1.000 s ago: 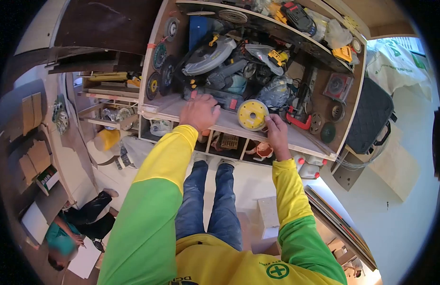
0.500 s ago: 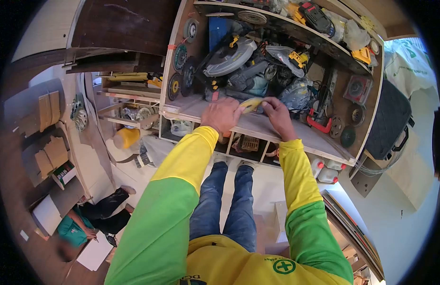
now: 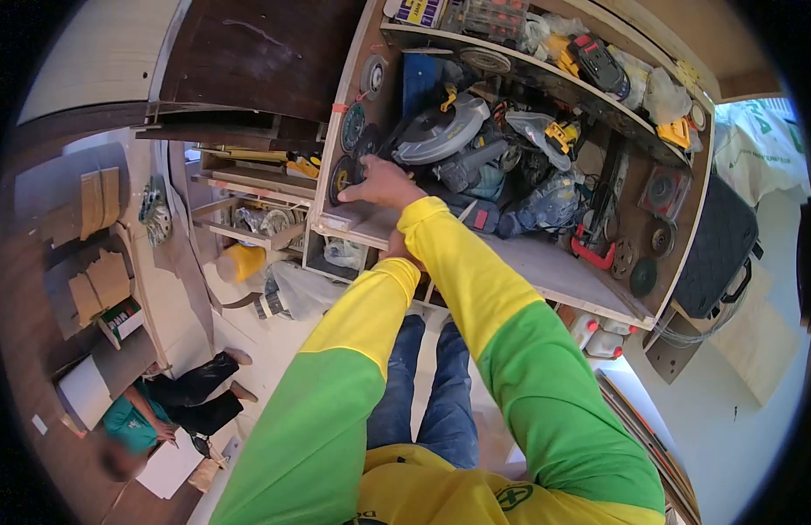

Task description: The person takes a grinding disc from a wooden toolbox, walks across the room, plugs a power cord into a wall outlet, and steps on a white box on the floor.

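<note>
My right hand (image 3: 384, 185) reaches across my left forearm to the left wall of the tool cabinet. Its thumb and fingers are apart, close to a black disc with a yellow centre (image 3: 340, 179) and another dark disc (image 3: 366, 142) mounted there. Whether the fingertips touch either disc is unclear. My left hand (image 3: 400, 248) is at the cabinet's front edge, mostly covered by my right sleeve; its fingers and anything in them are hidden. A circular saw (image 3: 445, 131) and other power tools lie on the shelf behind.
A red clamp (image 3: 593, 251) and more discs (image 3: 642, 276) are at the cabinet's right end. A black case (image 3: 713, 232) stands beside it. White jugs with red caps (image 3: 605, 339) sit below. At the lower left, a person in a teal shirt (image 3: 130, 420) sits with paper.
My right hand has moved left, over my left arm, to the wall discs. The flat yellow object both hands held is out of sight. The view has shifted slightly.
</note>
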The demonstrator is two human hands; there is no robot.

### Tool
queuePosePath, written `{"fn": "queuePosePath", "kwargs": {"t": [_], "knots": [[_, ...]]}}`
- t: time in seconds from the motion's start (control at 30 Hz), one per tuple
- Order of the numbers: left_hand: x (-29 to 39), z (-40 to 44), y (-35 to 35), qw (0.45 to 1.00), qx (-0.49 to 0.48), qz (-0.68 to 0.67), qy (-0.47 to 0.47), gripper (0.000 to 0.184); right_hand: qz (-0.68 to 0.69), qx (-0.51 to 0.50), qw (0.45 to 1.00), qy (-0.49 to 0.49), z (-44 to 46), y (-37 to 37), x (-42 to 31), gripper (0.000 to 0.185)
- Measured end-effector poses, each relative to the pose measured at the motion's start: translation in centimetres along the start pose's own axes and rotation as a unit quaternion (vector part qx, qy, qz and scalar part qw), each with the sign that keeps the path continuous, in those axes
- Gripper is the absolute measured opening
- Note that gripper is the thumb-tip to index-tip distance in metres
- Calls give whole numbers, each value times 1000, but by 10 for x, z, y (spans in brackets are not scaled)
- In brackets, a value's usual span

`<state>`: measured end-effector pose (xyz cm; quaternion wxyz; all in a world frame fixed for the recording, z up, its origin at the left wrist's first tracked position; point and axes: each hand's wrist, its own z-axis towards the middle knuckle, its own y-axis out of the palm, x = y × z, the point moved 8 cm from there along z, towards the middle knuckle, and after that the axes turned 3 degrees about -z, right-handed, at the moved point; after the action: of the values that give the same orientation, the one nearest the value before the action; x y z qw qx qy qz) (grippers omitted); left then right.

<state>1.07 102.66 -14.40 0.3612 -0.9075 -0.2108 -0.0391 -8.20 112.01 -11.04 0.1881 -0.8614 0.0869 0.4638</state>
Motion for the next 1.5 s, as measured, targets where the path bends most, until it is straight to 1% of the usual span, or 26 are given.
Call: {"fn": "queuePosePath", "kwargs": {"t": [0.03,0.2,0.27,0.37,0.53,0.6,0.7,0.73,0.77,0.9,0.97,1.13,1.2,1.23,1.27,1.33,1.37,1.5], "knots": [[-3,0,5,1000,-4,-3,-9,63,23,-18,999,14,3,8,-1,101],[-17,-5,19,1000,10,-17,-21,57,60,-20,997,32,3,13,-12,108],[-18,-7,23,999,13,-23,-22,55,74,-4,997,25,4,11,-11,105],[-19,-6,25,999,20,-30,-19,52,62,-10,998,28,6,9,-11,105],[-15,-8,9,997,57,-52,-3,47,65,-8,998,23,6,10,-7,105],[-8,-9,-6,993,88,-71,14,45,67,-7,997,21,7,11,-6,105],[6,-11,-35,977,164,-122,62,42,57,7,998,4,7,10,-4,103],[10,-12,-43,970,185,-140,77,41,41,9,999,-11,9,11,-4,100],[15,-12,-51,963,202,-153,91,40,24,12,999,-26,9,12,-3,96],[24,-10,-65,943,244,-190,126,37,33,32,998,-32,2,6,-11,92],[27,-8,-69,936,255,-201,137,35,27,23,999,-9,0,7,-12,91],[33,-6,-71,928,267,-214,151,30,32,37,999,1,-3,8,-15,89],[35,-6,-72,925,271,-217,156,28,47,34,998,26,-5,10,-13,90],[36,-7,-72,923,273,-220,159,27,58,16,997,37,-4,12,-11,91],[37,-7,-72,922,275,-220,159,26,58,18,997,39,-4,12,-11,91],[38,-9,-73,921,279,-220,162,24,114,30,993,20,-4,9,-14,91],[39,-10,-74,921,279,-219,162,24,127,2,992,23,-4,11,-13,91],[42,-9,-73,921,279,-217,166,20,133,33,990,18,4,16,-8,92]]}}
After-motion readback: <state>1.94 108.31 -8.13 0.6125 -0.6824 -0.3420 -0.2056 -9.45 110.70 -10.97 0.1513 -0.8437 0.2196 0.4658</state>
